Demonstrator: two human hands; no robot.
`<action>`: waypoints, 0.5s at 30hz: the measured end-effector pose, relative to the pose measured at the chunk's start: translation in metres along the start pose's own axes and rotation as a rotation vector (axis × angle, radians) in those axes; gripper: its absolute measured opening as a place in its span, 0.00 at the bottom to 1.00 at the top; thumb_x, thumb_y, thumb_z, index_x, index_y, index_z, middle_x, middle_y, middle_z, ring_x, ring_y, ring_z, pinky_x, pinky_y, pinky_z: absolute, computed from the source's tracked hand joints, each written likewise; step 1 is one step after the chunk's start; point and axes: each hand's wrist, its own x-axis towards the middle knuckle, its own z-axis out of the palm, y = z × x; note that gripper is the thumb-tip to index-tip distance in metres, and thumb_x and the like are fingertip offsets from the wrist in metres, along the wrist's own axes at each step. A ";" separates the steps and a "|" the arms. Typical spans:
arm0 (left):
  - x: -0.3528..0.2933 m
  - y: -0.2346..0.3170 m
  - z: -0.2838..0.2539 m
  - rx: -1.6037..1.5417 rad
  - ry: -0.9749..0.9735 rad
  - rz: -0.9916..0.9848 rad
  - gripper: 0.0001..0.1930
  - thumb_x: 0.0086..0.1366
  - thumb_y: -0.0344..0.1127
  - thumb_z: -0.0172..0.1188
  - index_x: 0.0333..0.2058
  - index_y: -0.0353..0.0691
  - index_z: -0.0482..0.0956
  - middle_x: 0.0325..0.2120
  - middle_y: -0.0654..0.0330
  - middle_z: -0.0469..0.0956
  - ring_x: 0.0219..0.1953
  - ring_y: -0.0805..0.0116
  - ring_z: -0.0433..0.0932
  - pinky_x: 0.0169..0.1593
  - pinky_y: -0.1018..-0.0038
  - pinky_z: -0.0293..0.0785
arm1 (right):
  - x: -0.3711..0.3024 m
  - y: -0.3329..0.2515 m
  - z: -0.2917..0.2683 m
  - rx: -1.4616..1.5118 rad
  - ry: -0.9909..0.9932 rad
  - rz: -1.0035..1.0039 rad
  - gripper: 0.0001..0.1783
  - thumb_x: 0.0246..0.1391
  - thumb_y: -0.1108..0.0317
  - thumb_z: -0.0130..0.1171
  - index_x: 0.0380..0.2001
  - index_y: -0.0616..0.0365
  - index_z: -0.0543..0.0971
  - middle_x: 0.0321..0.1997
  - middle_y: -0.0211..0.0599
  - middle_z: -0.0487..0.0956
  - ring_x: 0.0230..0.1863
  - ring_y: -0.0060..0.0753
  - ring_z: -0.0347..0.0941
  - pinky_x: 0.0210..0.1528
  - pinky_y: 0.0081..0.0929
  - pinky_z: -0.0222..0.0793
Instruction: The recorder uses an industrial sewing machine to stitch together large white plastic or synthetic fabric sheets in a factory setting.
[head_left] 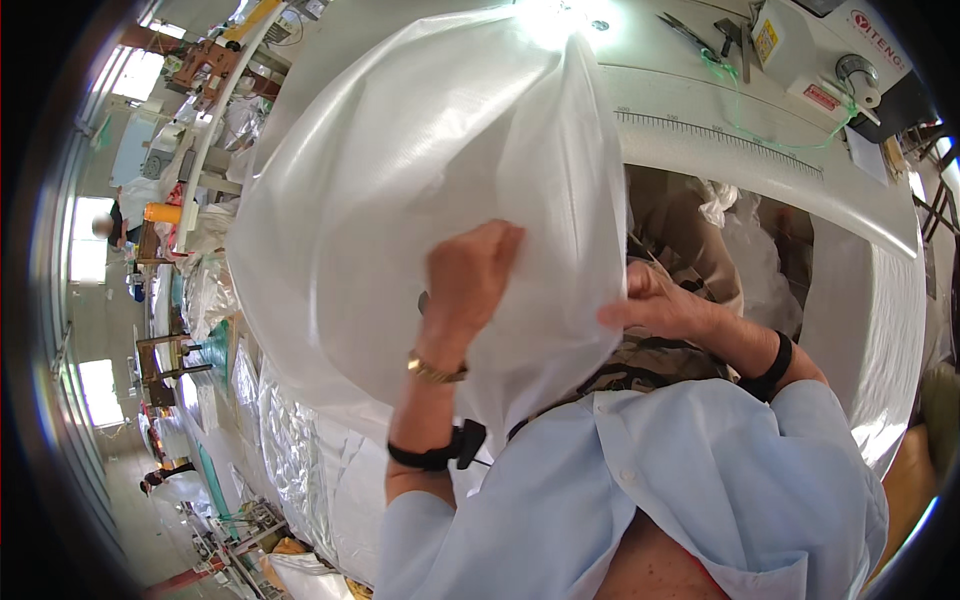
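A large sheet of translucent white plastic (370,190) billows over the work table and down toward my lap. Its upper end gathers under a bright lamp at the top of the view. Over the middle of the sheet is my left hand (475,270), its fingers curled closed; whether a fold of plastic is in them is hidden. At the sheet's right edge, my right hand (655,300) pinches the plastic between thumb and fingers.
A white sewing machine head (830,60) stands at the upper right on the table (660,95), near scissors (690,38) and green thread (740,100). A ruler scale (720,132) runs along the table edge. Crumpled plastic (310,440) lies at my left. Other people are far left.
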 end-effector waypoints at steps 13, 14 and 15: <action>-0.041 -0.216 0.088 0.257 -0.532 -0.493 0.28 0.68 0.51 0.52 0.62 0.46 0.65 0.61 0.44 0.66 0.59 0.49 0.70 0.56 0.59 0.73 | -0.041 -0.029 -0.011 0.492 -0.109 -0.352 0.15 0.47 0.73 0.63 0.41 0.66 0.82 0.44 0.33 0.82 0.46 0.24 0.75 0.52 0.25 0.69; -0.045 -0.219 0.086 0.202 -0.531 -0.478 0.28 0.68 0.51 0.52 0.62 0.46 0.64 0.61 0.44 0.65 0.60 0.49 0.69 0.56 0.59 0.73 | -0.041 -0.026 -0.019 0.436 -0.113 -0.366 0.13 0.48 0.72 0.64 0.38 0.66 0.83 0.41 0.31 0.83 0.44 0.22 0.75 0.49 0.24 0.70; -0.044 -0.216 0.083 0.144 -0.538 -0.456 0.28 0.68 0.51 0.51 0.62 0.46 0.64 0.61 0.44 0.65 0.60 0.48 0.69 0.57 0.59 0.73 | -0.040 -0.021 -0.029 0.296 -0.080 -0.341 0.11 0.49 0.71 0.64 0.35 0.65 0.83 0.37 0.29 0.82 0.40 0.20 0.74 0.45 0.22 0.70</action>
